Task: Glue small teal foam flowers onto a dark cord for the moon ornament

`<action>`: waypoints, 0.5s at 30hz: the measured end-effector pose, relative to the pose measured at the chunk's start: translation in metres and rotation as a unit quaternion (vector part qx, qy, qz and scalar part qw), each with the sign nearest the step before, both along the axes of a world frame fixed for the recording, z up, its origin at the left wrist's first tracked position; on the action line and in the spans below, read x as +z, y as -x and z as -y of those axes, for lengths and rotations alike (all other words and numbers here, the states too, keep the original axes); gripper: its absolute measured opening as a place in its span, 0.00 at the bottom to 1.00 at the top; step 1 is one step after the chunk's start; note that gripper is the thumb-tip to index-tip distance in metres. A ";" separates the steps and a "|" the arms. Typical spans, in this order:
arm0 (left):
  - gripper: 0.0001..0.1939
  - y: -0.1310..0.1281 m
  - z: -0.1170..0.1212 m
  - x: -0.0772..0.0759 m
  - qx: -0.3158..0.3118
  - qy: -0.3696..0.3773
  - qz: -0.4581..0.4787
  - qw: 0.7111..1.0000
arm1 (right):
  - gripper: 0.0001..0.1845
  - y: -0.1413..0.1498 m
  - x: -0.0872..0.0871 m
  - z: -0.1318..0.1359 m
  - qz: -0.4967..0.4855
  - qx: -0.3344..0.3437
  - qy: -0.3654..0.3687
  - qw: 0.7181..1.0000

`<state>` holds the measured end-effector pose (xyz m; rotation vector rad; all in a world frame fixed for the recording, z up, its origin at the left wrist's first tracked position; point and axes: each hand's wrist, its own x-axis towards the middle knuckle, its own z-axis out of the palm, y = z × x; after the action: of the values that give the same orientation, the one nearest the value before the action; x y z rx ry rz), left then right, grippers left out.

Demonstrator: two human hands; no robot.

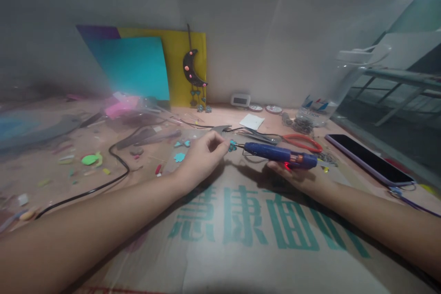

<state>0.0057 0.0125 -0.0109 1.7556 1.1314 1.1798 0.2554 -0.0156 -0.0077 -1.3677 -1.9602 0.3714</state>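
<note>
Between thumb and forefinger, my left hand pinches a small teal flower piece above the middle of the table. My right hand is wrapped round a blue glue gun with a red light glowing under its body. The gun's metal nozzle points left and meets or nearly meets the flower; I cannot tell if they touch. Just left of my left hand lie a flat turquoise flower cutout and a turquoise bow-shaped piece. Part of my right fingers is hidden behind the gun.
Orange-handled pliers and a phone lie on the right, near a clear plastic bottle. A black cord curves across the left among scraps. Behind, a crescent moon ornament hangs before a yellow board.
</note>
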 end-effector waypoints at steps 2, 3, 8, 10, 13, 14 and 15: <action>0.09 0.000 0.001 0.001 -0.001 -0.004 -0.007 1.000 | 0.10 0.001 0.001 0.001 0.005 0.004 -0.008 1.000; 0.08 0.000 0.001 0.001 -0.001 -0.006 -0.011 1.000 | 0.10 0.001 0.001 0.001 0.007 0.000 -0.016 1.000; 0.09 0.000 0.001 0.000 -0.005 -0.015 -0.012 1.000 | 0.13 -0.004 -0.002 -0.002 0.026 -0.037 -0.064 0.997; 0.09 0.000 0.000 0.000 -0.006 -0.017 -0.011 1.000 | 0.12 -0.004 -0.002 -0.002 0.036 -0.041 -0.074 0.996; 0.09 0.000 0.001 0.001 -0.007 -0.019 -0.012 1.000 | 0.13 0.001 0.001 0.000 0.059 -0.031 -0.082 0.994; 0.09 0.000 0.001 0.001 -0.008 -0.019 -0.013 1.000 | 0.13 0.003 0.002 0.000 0.064 -0.025 -0.083 0.994; 0.09 0.000 0.001 0.001 -0.009 -0.018 -0.014 1.000 | 0.14 0.004 0.003 0.001 0.066 -0.019 -0.083 0.994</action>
<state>0.0060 0.0112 -0.0094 1.8105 1.1164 1.1744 0.2517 -0.0163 -0.0051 -1.3488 -2.0196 0.0995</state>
